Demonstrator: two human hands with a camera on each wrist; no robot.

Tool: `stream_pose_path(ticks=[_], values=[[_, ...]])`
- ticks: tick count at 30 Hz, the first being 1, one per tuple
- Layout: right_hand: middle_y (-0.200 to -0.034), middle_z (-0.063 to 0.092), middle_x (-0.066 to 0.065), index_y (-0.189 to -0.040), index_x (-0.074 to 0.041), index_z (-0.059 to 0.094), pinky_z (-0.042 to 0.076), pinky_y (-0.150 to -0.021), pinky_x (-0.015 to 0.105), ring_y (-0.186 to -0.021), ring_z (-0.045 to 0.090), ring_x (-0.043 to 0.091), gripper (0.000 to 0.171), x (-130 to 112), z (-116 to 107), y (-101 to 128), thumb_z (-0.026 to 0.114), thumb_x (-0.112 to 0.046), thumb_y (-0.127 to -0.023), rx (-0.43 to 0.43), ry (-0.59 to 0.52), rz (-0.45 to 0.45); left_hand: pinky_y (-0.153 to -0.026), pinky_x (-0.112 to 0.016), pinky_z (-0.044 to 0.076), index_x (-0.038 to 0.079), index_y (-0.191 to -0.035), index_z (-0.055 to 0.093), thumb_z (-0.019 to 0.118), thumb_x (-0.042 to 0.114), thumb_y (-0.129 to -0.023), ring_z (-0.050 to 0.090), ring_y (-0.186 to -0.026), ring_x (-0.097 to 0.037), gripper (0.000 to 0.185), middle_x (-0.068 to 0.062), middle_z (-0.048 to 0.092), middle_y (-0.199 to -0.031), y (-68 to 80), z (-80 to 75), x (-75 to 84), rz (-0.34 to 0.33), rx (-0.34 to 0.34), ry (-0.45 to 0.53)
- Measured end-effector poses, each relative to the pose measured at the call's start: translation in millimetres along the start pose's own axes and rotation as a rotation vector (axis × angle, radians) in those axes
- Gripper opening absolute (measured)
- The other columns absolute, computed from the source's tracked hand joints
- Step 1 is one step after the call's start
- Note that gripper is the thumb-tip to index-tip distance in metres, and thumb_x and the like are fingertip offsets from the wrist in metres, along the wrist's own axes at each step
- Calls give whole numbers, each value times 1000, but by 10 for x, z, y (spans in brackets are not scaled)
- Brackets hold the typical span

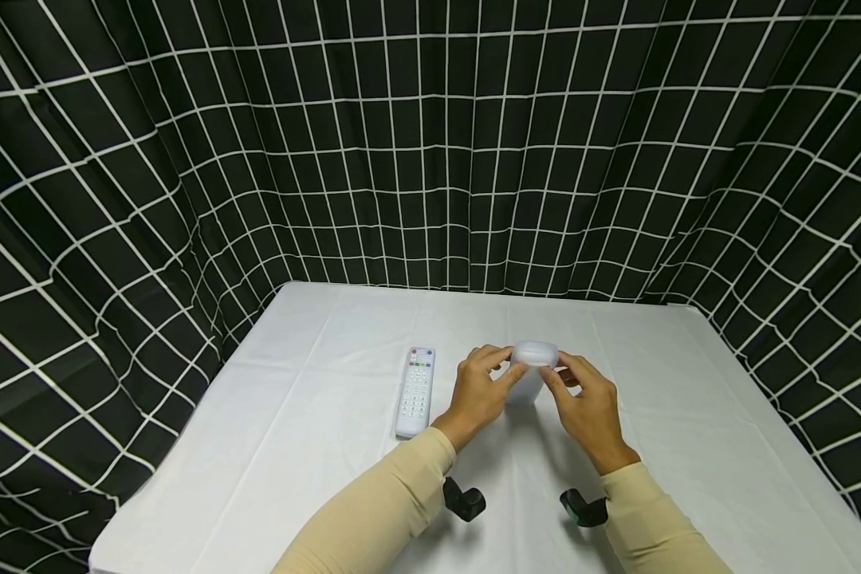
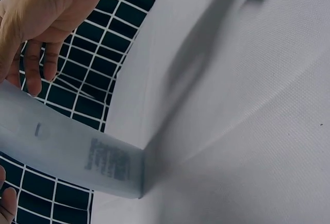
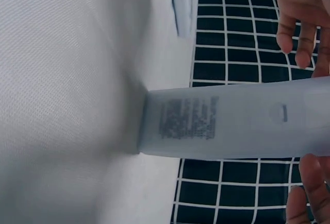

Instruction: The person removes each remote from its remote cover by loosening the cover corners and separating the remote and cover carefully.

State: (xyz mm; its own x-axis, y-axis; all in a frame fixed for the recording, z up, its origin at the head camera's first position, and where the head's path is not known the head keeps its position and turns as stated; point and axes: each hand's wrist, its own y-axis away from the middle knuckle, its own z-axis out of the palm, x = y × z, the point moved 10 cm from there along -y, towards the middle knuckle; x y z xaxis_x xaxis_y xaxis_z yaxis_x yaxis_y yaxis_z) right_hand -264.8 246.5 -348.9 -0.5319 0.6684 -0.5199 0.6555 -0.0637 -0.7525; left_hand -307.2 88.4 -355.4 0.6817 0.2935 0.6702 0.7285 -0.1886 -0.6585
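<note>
In the head view, a bench (image 1: 316,446) covered with a white cloth stands before a black curtain (image 1: 430,143) crossed with a white grid. Near the middle of the bench stands a pale, translucent container (image 1: 533,368), upright, its lower end on the cloth. The left hand (image 1: 478,392) and the right hand (image 1: 588,406) meet at its top from either side, the fingers of each curled in and pinching the upper end. What it holds inside cannot be made out. Just to the left of the left hand lies a white remote control (image 1: 415,390), flat on the cloth, buttons up, apart from the container. Both arms wear beige sleeves (image 1: 380,510), with a dark camera mount under each wrist.

In the left wrist view, the container (image 2: 67,152) crosses the lower left as a frosted, flat-sided body with a block of grey print on it, its base resting on the cloth (image 2: 247,131). The fingers (image 2: 36,64) of a hand curl over its upper part at the top left.

In the right wrist view, the same container (image 3: 232,123) lies across the frame, print facing the camera, base on the cloth (image 3: 67,80). Fingers (image 3: 296,33) show above its top end and a fingertip (image 3: 314,183) below it.
</note>
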Motion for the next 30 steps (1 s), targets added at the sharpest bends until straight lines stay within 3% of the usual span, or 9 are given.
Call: stream_pose_path(ticks=[7,13,25,30], values=[[-92,68,8,-110,0,69,45,-66,16,-71,62,21,28,-39,-12,-16,74,1,-82,9,-8,-16,-75,-30,51,3,-111,72,71,23,-88,61,-89,-19,30,-3,67,-96,-21,-8,4,-12,4,-1],[-92,68,8,-109,0,70,49,-64,25,-71,62,19,27,-25,-2,-27,75,-1,-83,-4,-7,8,-76,-24,49,2,-111,72,71,24,-89,61,-88,-18,31,-2,68,-96,-26,-16,7,-29,1,0],[-89,67,7,-108,1,69,46,-62,15,-65,60,18,26,-48,-11,-30,74,1,-83,3,-23,-3,-75,-37,52,3,-110,72,68,24,-91,59,-84,-16,28,-1,67,-92,-28,-19,19,-28,-4,19],[-88,66,7,-107,1,69,44,-61,12,-63,60,19,25,-57,-14,-38,74,1,-83,2,-33,-4,-75,-34,51,4,-110,73,67,25,-92,59,-84,-16,28,0,67,-92,-35,-16,9,-39,-6,36]])
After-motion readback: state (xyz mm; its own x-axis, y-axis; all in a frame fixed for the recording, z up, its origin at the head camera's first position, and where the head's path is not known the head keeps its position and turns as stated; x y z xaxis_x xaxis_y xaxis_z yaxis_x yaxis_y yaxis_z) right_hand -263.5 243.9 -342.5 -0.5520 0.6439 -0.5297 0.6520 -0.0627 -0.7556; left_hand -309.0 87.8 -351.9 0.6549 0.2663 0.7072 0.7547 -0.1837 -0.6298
